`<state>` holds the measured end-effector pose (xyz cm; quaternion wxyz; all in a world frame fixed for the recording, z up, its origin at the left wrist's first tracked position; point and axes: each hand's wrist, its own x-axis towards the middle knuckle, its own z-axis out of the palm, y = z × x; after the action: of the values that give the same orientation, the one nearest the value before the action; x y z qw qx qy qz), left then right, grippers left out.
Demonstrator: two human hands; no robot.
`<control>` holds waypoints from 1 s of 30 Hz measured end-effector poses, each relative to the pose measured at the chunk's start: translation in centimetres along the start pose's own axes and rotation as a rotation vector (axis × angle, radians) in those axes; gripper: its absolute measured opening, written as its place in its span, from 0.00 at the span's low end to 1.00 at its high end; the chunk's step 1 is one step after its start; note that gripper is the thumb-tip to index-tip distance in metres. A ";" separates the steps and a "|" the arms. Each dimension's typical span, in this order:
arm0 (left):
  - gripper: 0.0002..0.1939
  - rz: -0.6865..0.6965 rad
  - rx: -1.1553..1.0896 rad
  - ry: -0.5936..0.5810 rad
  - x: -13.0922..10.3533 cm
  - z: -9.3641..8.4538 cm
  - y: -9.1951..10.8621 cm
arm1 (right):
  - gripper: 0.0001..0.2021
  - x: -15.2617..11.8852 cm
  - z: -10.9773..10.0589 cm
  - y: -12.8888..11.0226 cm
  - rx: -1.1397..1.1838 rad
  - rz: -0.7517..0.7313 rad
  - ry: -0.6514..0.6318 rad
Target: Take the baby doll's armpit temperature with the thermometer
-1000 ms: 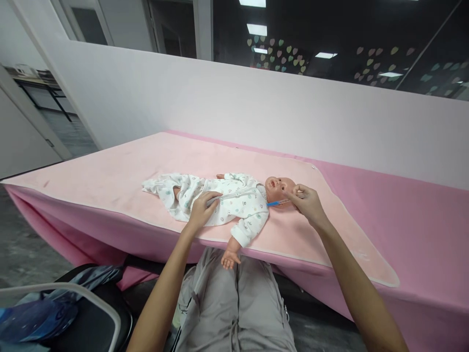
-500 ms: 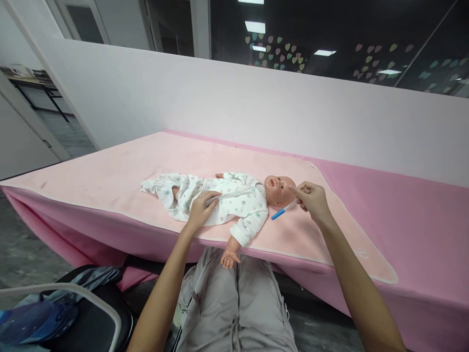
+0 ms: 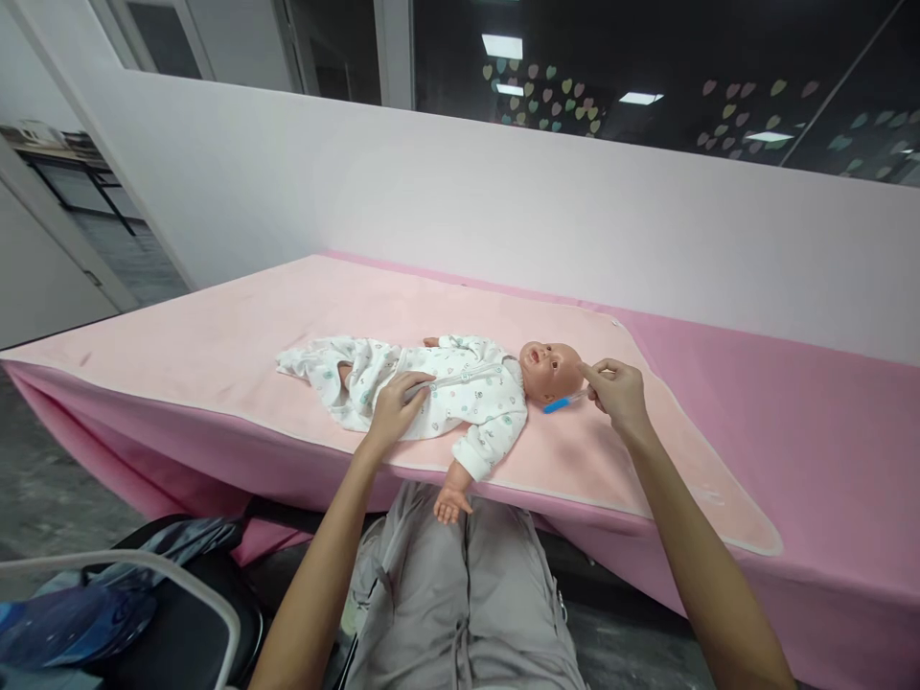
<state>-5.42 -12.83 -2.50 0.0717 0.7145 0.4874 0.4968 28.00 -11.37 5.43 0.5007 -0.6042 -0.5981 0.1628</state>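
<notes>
A baby doll (image 3: 460,388) in a white patterned suit lies on its back on a pink mat (image 3: 237,316), head to the right. One doll arm hangs past the mat's front edge. My left hand (image 3: 399,407) rests on the doll's middle, its fingers curled round a slim greyish object (image 3: 417,390) that is mostly hidden. Beside the doll's head, my right hand (image 3: 614,391) pinches the clear end of a thin stick with a blue tip (image 3: 557,405). The blue part is close to the side of the doll's head.
Behind the mat rises a white partition (image 3: 460,201). Pink cloth (image 3: 812,422) covers the table on the right. At the lower left are a black chair (image 3: 194,613) and a blue translucent item (image 3: 79,623).
The blue-tipped stick has swung up and to the right, nearer the doll's head, and lies flatter. My right hand has shifted slightly right. My left hand stays on the doll.
</notes>
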 end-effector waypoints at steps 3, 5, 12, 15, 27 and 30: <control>0.11 0.006 0.003 0.002 0.0 0.0 0.0 | 0.18 0.0 -0.1 0.3 -0.004 0.007 0.006; 0.11 0.005 0.006 0.005 0.0 0.0 0.0 | 0.19 0.0 -0.2 0.4 0.013 0.031 -0.026; 0.12 0.004 0.017 0.007 0.0 0.0 0.1 | 0.21 -0.1 -0.1 0.7 0.153 0.151 -0.097; 0.12 0.004 0.016 0.007 0.0 0.0 0.1 | 0.23 -0.2 0.0 0.5 0.277 0.245 -0.144; 0.12 -0.015 0.034 -0.011 0.1 0.0 0.0 | 0.21 -0.1 -0.2 0.0 0.314 0.254 -0.151; 0.12 -0.015 0.026 -0.004 0.1 0.0 -0.1 | 0.21 -0.3 -0.2 1.4 0.239 0.220 -0.078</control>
<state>-5.48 -12.72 -2.52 0.0669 0.7127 0.4989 0.4885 28.91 -11.43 4.27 0.5244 -0.5956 -0.5236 0.3101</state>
